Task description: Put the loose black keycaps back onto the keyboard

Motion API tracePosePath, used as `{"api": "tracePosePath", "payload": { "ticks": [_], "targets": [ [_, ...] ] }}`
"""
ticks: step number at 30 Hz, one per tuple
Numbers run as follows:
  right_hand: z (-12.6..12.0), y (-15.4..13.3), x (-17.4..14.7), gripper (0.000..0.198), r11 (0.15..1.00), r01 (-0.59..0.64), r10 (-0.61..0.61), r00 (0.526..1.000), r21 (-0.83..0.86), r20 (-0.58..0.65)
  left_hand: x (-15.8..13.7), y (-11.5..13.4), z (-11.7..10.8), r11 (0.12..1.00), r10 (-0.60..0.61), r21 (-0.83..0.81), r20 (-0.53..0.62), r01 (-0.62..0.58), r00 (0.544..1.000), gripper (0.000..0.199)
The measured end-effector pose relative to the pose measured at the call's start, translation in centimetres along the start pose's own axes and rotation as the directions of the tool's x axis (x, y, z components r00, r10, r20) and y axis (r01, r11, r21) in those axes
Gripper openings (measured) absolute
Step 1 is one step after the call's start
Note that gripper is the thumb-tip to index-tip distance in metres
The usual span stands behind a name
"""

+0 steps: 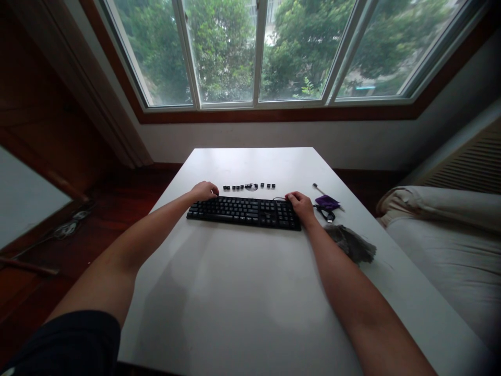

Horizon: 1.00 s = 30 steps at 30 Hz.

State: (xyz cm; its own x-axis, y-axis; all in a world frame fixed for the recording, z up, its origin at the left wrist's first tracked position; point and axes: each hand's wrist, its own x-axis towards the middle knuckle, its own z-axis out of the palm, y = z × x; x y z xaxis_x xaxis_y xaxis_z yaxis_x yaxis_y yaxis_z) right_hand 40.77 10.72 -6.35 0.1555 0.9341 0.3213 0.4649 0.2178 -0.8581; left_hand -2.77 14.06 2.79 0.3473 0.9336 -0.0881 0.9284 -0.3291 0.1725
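Observation:
A black keyboard point(242, 211) lies across the white table, its back-row keys partly covered by my hands. My left hand point(204, 191) is at the back left corner, thumb and fingers pinched together; whatever is between the fingertips is too small to make out. At the back right corner, my right hand point(300, 204) grips the keyboard's edge with its fingers closed. Behind the keyboard stands a row of loose black keycaps point(238, 187), with a small coil of black cable point(251, 186) among them. More keycaps point(268, 185) sit to the right of the coil.
Right of the keyboard are a thin brush point(318, 187), a purple cloth point(327, 202), a black USB cable point(325, 214) and a crumpled grey cloth point(352, 244), partly behind my right forearm. The white table point(235, 292) stands before a window, with a pale sofa point(438, 245) at right.

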Motion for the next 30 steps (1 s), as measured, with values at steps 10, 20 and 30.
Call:
{"api": "tracePosePath", "payload": {
  "ticks": [10, 20, 30],
  "targets": [
    [0.0, 0.3, 0.1, 0.037, 1.0, 0.01, -0.01, 1.0, -0.005, -0.002, -0.4, 0.9, 0.2, 0.992, 0.01, 0.125, -0.027, -0.007, 1.0, 0.026],
    [0.0, 0.2, 0.0, 0.038, 1.0, 0.008, -0.008, 1.0, -0.014, -0.009, -0.1, 0.7, 0.6, 0.999, -0.037, 0.014, -0.021, 0.038, 0.999, 0.036],
    [0.0, -0.1, -0.1, 0.04, 1.0, -0.001, 0.001, 1.0, -0.023, -0.005, 0.3, -0.4, 2.5, 0.966, -0.187, -0.181, 0.014, 0.186, 0.982, 0.041]
  ]
}}
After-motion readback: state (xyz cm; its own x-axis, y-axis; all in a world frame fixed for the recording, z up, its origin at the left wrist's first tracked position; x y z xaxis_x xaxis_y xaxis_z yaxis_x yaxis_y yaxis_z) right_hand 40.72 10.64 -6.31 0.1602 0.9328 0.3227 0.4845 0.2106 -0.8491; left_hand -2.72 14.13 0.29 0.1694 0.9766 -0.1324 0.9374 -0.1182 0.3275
